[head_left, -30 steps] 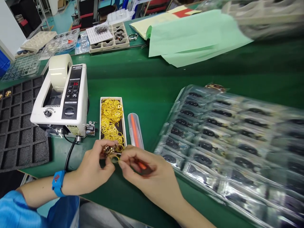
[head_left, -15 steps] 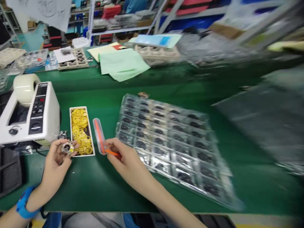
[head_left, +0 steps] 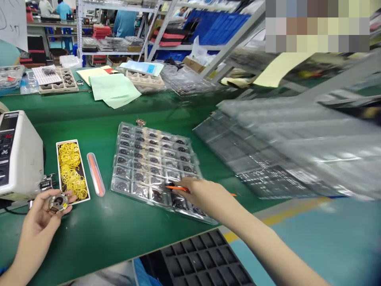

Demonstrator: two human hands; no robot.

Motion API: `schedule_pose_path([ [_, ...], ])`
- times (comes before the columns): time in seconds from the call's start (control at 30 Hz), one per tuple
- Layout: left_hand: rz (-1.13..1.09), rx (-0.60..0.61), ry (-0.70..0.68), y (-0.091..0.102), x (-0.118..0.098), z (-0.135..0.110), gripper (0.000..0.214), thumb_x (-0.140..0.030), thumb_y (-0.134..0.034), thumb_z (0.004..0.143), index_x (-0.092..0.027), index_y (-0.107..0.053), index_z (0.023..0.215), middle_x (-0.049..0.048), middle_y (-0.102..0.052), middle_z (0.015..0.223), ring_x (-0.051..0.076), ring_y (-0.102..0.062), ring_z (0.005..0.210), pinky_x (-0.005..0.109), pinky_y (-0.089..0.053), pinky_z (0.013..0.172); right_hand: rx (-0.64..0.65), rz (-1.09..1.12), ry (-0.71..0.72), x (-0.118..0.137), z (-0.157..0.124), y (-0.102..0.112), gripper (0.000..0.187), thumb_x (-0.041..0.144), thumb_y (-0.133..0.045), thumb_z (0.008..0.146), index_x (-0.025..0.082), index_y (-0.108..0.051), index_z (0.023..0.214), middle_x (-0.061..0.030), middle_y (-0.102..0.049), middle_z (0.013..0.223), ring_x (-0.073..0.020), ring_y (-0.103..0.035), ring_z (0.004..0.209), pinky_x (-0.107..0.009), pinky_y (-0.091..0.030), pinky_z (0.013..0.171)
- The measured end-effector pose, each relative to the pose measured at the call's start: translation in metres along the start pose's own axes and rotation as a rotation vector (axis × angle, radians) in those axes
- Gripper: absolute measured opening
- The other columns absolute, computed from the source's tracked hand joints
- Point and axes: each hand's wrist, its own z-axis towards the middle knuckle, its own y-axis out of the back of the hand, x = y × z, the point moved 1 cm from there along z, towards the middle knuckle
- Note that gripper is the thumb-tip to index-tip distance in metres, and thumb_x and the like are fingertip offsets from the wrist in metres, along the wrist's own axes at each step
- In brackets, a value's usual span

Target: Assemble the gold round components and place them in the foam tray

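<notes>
Left hand: left hand (head_left: 37, 226) has fingers and thumb curled in on a round metal piece (head_left: 58, 203), pinched by its edge, face turned up
Metal piece location: in the left hand, raised by the near end of the white box (head_left: 83, 171)
Right hand: right hand (head_left: 205, 194) is closed on an orange tool (head_left: 178, 188), front end sticking out past the fingers, back end showing behind the hand
Tool tip: over the near part of the clear tray (head_left: 133, 196); contact with a part, cannot tell
Clear tray: on the green table (head_left: 98, 234), rows of pockets with dark parts (head_left: 154, 160)
White box: yellow rings (head_left: 69, 155) piled inside
Between box and tray: clear case (head_left: 96, 174), orange stick inside, apart from both
Far edge of tray: loose gold-toned piece (head_left: 141, 122), just beside it
Left side: white machine (head_left: 28, 155), red digits lit, cut off by frame
Right side: clear plastic sheets (head_left: 268, 139), blurred
Lower edge: black compartment tray (head_left: 198, 267), below table edge
Back: green paper (head_left: 114, 88) near beige tray (head_left: 145, 80)
</notes>
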Motion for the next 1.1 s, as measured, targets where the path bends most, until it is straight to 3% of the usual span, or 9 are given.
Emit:
schedule_pose_path([
  [0.13, -0.032, 0.033, 0.035, -0.004, -0.001, 0.002, 0.037, -0.024, -0.077, 0.071, -0.019, -0.057, 0.101, 0.0109, -0.074, 0.106, 0.026, -0.072, 0.100, 0.035, -0.060, 0.086, -0.059, 0.021, 0.076, -0.006, 0.001, -0.007, 0.037, 0.032, -0.053, 0.090, 0.023, -0.053, 0.054, -0.0025, -0.056, 0.049, -0.0151, -0.049, 0.038, -0.028, -0.023, 0.039],
  [0.27, -0.114, 0.110, 0.116, -0.010, -0.001, 0.001, 0.031, -0.025, -0.072, 0.075, -0.019, -0.058, 0.102, 0.0096, -0.074, 0.101, 0.025, -0.073, 0.095, 0.038, -0.060, 0.085, -0.202, 0.095, 0.168, 0.001, 0.010, -0.004, 0.041, 0.050, -0.045, 0.095, 0.025, -0.054, 0.063, -0.0031, -0.056, 0.053, -0.0144, -0.047, 0.037, -0.031, -0.022, 0.036],
  [0.33, -0.162, 0.187, 0.156, -0.012, 0.002, 0.000, 0.029, -0.025, -0.067, 0.079, -0.021, -0.059, 0.106, 0.0080, -0.074, 0.105, 0.024, -0.072, 0.098, 0.039, -0.058, 0.089, -0.293, 0.180, 0.173, 0.027, 0.019, -0.001, 0.039, 0.054, -0.039, 0.096, 0.026, -0.056, 0.074, -0.0032, -0.057, 0.058, -0.0148, -0.047, 0.039, -0.031, -0.025, 0.035],
  [0.4, -0.195, 0.251, 0.172, -0.013, 0.004, 0.000, 0.029, -0.026, -0.065, 0.081, -0.024, -0.060, 0.110, 0.0069, -0.072, 0.111, 0.024, -0.070, 0.103, 0.040, -0.056, 0.093, -0.292, 0.367, 0.145, 0.067, 0.030, 0.002, 0.028, 0.045, -0.044, 0.097, 0.026, -0.058, 0.084, -0.0019, -0.058, 0.063, -0.0139, -0.049, 0.044, -0.029, -0.035, 0.040],
  [0.53, -0.164, 0.322, 0.150, -0.013, 0.006, -0.002, 0.037, -0.027, -0.063, 0.085, -0.026, -0.058, 0.121, 0.0066, -0.069, 0.112, 0.023, -0.068, 0.107, 0.042, -0.052, 0.099, -0.140, 0.780, 0.244, 0.155, 0.054, 0.007, 0.023, 0.027, -0.047, 0.095, 0.022, -0.060, 0.077, -0.0009, -0.058, 0.067, -0.0132, -0.056, 0.056, -0.024, -0.043, 0.048],
  [0.63, -0.079, 0.341, 0.107, -0.013, 0.006, -0.003, 0.044, -0.025, -0.059, 0.088, -0.027, -0.053, 0.131, 0.0055, -0.068, 0.109, 0.019, -0.066, 0.105, 0.040, -0.051, 0.100, -0.033, 0.991, 0.232, 0.192, 0.071, 0.004, 0.022, 0.027, -0.054, 0.092, 0.020, -0.066, 0.076, -0.0013, -0.057, 0.068, -0.0128, -0.052, 0.056, -0.024, -0.040, 0.047],
  [0.77, -0.056, 0.359, 0.060, -0.016, 0.006, -0.005, 0.044, -0.021, -0.055, 0.090, -0.026, -0.051, 0.134, 0.0055, -0.066, 0.113, 0.017, -0.065, 0.103, 0.036, -0.051, 0.100, 0.013, 1.103, 0.150, 0.202, 0.081, -0.005, 0.024, 0.035, -0.060, 0.088, 0.020, -0.066, 0.070, -0.0002, -0.054, 0.065, -0.0124, -0.046, 0.055, -0.024, -0.038, 0.047],
  [0.9, -0.021, 0.373, 0.041, -0.019, 0.003, -0.007, 0.045, -0.016, -0.053, 0.090, -0.024, -0.052, 0.134, 0.0051, -0.066, 0.109, 0.016, -0.067, 0.099, 0.033, -0.051, 0.100, 0.066, 1.150, 0.112, 0.199, 0.078, -0.013, 0.022, 0.034, -0.061, 0.087, 0.021, -0.067, 0.070, -0.0003, -0.055, 0.069, -0.0130, -0.049, 0.058, -0.025, -0.040, 0.050],
  [1.1, 0.045, 0.375, 0.004, -0.019, 0.003, -0.009, 0.047, -0.011, -0.049, 0.090, -0.023, -0.051, 0.135, 0.0029, -0.066, 0.094, 0.016, -0.069, 0.097, 0.033, -0.052, 0.099, -0.004, 1.099, 0.104, 0.204, 0.071, -0.012, 0.014, 0.022, -0.061, 0.084, 0.022, -0.068, 0.072, -0.0001, -0.057, 0.068, -0.0124, -0.048, 0.057, -0.024, -0.037, 0.047],
])
